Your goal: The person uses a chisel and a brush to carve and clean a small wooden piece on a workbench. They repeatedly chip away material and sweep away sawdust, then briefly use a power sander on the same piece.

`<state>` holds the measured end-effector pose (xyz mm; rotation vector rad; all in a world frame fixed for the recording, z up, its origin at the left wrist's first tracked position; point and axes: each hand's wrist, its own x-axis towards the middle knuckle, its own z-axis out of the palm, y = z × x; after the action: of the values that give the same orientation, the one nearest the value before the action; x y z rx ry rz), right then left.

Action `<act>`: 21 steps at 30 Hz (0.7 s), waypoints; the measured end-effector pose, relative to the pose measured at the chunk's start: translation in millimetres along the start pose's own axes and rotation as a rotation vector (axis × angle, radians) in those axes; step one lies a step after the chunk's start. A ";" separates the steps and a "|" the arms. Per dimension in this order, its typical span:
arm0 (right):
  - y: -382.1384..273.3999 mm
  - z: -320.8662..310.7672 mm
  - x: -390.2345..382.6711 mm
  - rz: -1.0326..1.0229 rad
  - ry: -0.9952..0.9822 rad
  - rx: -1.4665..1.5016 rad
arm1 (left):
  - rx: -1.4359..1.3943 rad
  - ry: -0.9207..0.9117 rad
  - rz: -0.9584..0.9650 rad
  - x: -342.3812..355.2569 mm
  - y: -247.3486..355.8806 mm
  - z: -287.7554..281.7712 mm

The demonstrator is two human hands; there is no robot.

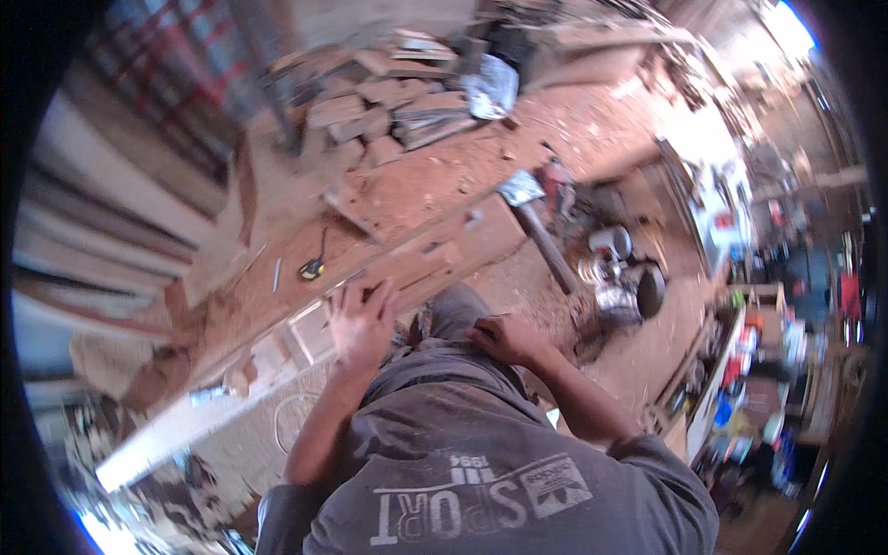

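Observation:
My left hand [363,324] rests on a long wooden beam [472,242] that runs across in front of me, its fingers spread over the upper face near some cut recesses. Close to my lap, my right hand [507,340] is curled closed, and whatever it may hold is hidden. Beyond the beam lie a yellow and black tape measure [313,269] and a thin pale stick [277,275]. A tool with a broad shiny head and a long handle [548,248] leans at the beam's right end.
Stacked wood offcuts [370,109] and a crumpled pale bag [491,88] sit at the back. Curved boards [120,231] stand at left. Metal cans [618,301] and a red tool [557,183] are at right, near a cluttered shelf [740,370]. Sawdust [555,125] covers the ground.

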<state>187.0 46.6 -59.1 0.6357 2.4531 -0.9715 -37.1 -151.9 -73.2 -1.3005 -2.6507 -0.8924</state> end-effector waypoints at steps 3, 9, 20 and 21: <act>48.3 41.3 -8.3 0.100 0.057 0.189 | -0.010 -0.002 0.061 9.8 0.6 4.5; 67.8 65.9 2.1 0.066 0.225 0.253 | 0.020 -0.113 0.090 26.2 2.2 15.4; -2.2 10.3 11.7 -0.003 -0.522 0.811 | -0.537 0.089 0.254 -7.4 14.5 -26.9; -4.6 7.1 18.3 0.012 -0.597 0.686 | -0.568 0.043 0.266 -22.3 17.5 -31.0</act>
<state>171.2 43.1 -71.2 0.4622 1.5777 -1.7219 -15.8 -175.5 -45.7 -1.6548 -2.1864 -1.6709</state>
